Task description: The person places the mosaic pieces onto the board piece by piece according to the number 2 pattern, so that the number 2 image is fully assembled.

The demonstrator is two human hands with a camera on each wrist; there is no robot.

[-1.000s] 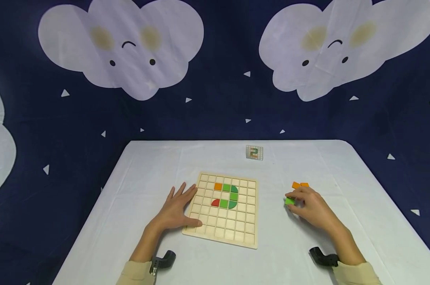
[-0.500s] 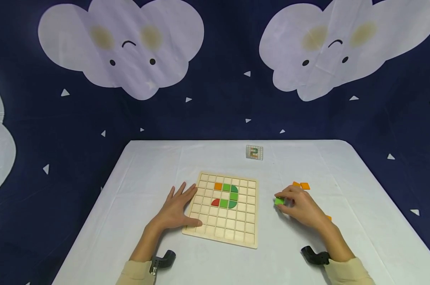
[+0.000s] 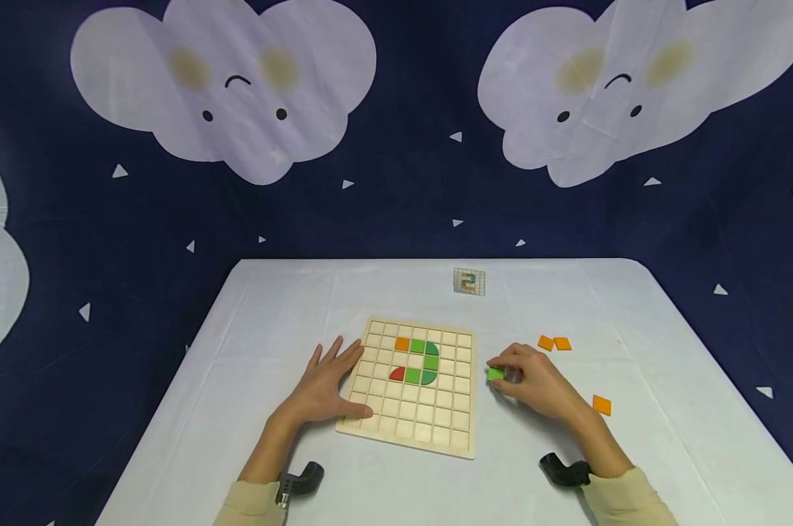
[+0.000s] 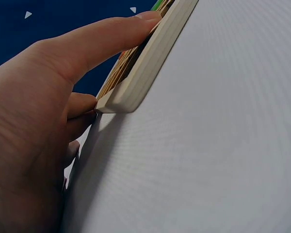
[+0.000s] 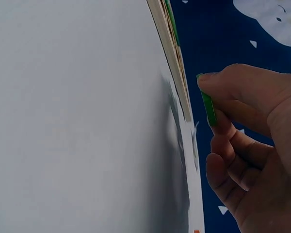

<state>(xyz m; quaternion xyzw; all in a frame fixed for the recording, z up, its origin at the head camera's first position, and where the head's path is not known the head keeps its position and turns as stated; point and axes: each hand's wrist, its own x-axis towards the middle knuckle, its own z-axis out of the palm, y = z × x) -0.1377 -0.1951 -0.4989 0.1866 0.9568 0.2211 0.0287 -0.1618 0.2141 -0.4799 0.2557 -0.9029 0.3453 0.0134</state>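
Observation:
A wooden grid board (image 3: 423,431) lies on the white table, with coloured pieces set in a hooked curve: an orange square (image 3: 402,344), several green pieces (image 3: 431,361) and a red quarter-circle (image 3: 397,374). My left hand (image 3: 324,387) rests at the board's left side, fingers spread and straight, thumb over its face; the left wrist view has the thumb (image 4: 111,39) lying across the corner. Just right of the board, my right hand (image 3: 534,380) pinches a green square tile (image 3: 496,373) between thumb and fingertips. From the right wrist, that tile (image 5: 208,104) appears edge-on, above the tablecloth.
Two orange tiles (image 3: 563,343) lie together right of the board, and a third orange tile (image 3: 602,405) sits nearer, beyond my right forearm. Behind the board stands a small patterned card (image 3: 469,281). A dark blue cloth with clouds (image 3: 396,204) hangs past the table's far edge.
My right hand has moved left toward the board, carrying the green tile. The orange tiles it covered now show fully. The left hand and the board have stayed put.

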